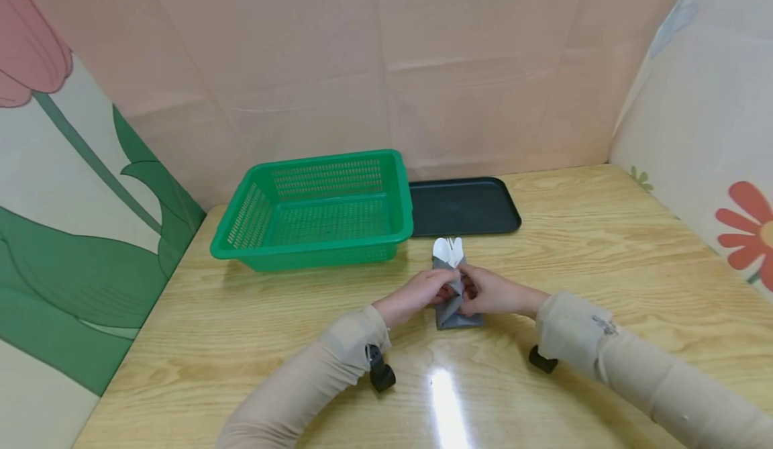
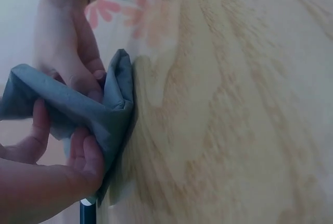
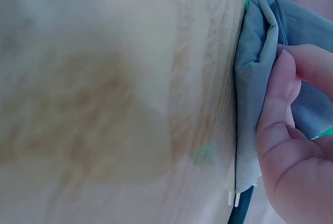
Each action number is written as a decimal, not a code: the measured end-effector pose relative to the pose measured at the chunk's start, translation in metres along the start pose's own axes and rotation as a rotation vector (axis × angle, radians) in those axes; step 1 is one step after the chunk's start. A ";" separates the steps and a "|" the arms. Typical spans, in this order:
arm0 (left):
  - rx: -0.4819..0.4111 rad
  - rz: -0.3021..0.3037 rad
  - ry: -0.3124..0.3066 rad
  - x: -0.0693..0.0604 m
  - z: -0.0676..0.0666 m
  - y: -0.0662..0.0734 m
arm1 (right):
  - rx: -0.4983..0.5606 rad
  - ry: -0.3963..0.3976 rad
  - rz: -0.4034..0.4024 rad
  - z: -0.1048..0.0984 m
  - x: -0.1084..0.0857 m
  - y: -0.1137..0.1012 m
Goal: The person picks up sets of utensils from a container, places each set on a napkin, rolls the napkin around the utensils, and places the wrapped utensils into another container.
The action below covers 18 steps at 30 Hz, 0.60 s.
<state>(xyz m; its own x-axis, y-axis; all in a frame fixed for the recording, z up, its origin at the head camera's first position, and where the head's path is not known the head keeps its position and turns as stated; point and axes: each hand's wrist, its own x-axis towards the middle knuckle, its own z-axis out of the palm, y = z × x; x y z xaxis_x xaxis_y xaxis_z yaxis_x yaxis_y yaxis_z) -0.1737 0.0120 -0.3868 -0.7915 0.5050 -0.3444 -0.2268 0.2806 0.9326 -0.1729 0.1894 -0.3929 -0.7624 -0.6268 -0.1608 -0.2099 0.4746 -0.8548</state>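
Observation:
A grey cloth napkin (image 1: 459,321) lies on the table, wrapped around white cutlery. A white spoon (image 1: 441,251) and slim white pieces beside it, one with fork tines, stick out of its far end. From the left, my left hand (image 1: 418,294) holds the cloth between thumb and fingers. On the other side, my right hand (image 1: 502,292) pinches a folded edge, seen close up as a cloth fold (image 3: 255,78) in the right wrist view. In the left wrist view both hands grip the bunched cloth (image 2: 99,114); the cutlery's handles are hidden inside.
A green plastic basket (image 1: 326,256) with perforated walls stands at the back left. Beside it, a black tray (image 1: 464,206) lies behind the napkin, near the pink backdrop. The wooden table (image 1: 290,341) reaches patterned side cloths at left and right.

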 end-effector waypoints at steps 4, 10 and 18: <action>-0.038 -0.015 0.025 0.002 0.002 -0.001 | -0.021 0.022 -0.051 0.000 -0.002 0.000; 0.156 0.147 0.046 0.002 -0.002 -0.016 | -0.024 0.020 -0.092 0.001 -0.003 0.002; 0.372 0.224 0.125 -0.001 -0.005 -0.022 | -0.029 0.011 -0.071 0.000 -0.003 0.001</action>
<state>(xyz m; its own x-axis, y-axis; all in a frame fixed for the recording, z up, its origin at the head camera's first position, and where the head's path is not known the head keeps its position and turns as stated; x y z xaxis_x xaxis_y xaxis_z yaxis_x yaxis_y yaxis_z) -0.1708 0.0015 -0.4062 -0.8656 0.4903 -0.1016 0.1590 0.4616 0.8727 -0.1713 0.1919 -0.3935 -0.7513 -0.6532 -0.0945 -0.2813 0.4465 -0.8494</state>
